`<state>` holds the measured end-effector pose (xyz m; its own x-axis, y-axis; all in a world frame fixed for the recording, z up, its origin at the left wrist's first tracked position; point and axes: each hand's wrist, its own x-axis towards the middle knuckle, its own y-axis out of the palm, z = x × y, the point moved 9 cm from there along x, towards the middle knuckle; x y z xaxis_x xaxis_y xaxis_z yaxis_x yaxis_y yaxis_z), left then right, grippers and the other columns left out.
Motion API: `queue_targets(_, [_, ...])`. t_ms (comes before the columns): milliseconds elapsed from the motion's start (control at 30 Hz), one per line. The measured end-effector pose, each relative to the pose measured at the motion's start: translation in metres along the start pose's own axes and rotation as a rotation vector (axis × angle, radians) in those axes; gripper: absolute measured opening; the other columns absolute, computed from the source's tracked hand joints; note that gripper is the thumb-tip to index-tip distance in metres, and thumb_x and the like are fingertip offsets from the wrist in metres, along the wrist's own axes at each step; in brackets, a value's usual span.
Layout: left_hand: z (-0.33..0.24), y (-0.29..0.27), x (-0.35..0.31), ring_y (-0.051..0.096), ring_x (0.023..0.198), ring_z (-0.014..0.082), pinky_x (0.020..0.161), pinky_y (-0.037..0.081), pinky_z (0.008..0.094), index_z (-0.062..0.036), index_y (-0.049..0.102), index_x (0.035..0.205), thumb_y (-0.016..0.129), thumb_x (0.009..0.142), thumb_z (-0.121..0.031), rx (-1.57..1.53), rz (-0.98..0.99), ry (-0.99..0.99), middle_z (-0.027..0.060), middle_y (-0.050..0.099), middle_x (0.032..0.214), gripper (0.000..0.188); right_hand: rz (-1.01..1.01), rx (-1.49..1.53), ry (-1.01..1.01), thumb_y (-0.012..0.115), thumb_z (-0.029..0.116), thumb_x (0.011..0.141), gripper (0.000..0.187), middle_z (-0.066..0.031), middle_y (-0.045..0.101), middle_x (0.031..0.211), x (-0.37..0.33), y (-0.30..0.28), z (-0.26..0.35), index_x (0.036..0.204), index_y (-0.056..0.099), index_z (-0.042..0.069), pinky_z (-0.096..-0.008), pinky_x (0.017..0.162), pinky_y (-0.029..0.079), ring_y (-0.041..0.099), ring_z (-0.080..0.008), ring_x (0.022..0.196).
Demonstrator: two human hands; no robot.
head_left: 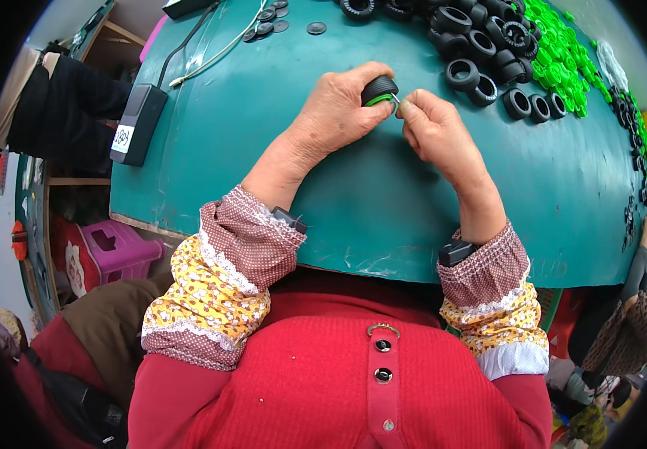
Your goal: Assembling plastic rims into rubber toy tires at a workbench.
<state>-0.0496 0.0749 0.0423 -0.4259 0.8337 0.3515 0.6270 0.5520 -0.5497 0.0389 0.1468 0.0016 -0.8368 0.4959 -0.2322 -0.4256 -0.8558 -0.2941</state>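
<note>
Left hand [336, 112] closed around small black toy tire [379, 89] with green hub inside. Right hand [430, 123] pinches thin metal pin [396, 98] against it. Pile of black tires [480, 45] nearby on green table [368, 202].

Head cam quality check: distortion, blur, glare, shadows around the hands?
Head view: strong fisheye, table edge bows, black vignette at the corners. Left hand gripping the black tyre with green hub and right hand are sharp. Light is soft and even, shadows under the hands faint, no glare. Loose tyres stay clear; the co-worker's arm at the rim smears.
</note>
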Motion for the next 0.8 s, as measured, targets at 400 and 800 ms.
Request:
queue_targets(400, [0.004, 0.012, 0.001, 0.052, 0.063, 0.0137, 0.059, 0.044, 0.0252, -0.0035, 0.054, 0.091, 0.064, 0.071, -0.01, 0.015, 0.121, 0.024, 0.0093, 0.055, 0.071, 0.023, -0.29, -0.379, -0.443, 0.051, 0.022, 0.085, 0.025, -0.0176, 0.051, 0.059, -0.017, -0.001, 0.035, 0.07, 0.052, 0.001, -0.0358, 0.049, 0.039, 0.046, -0.0341, 0.051])
queue_targets(800, [0.005, 0.01, 0.001, 0.056, 0.072, 0.0142, 0.065, 0.046, 0.0258, -0.0044, 0.056, 0.094, 0.064, 0.069, -0.007, -0.04, 0.106, 0.009, 0.009, 0.058, 0.077, 0.026, -0.289, -0.22, -0.442, 0.051, 0.02, 0.085, 0.026, -0.0152, 0.045, 0.052, -0.014, 0.001, 0.031, 0.068, 0.05, 0.0, -0.034, 0.046, 0.036, 0.037, -0.0241, 0.045])
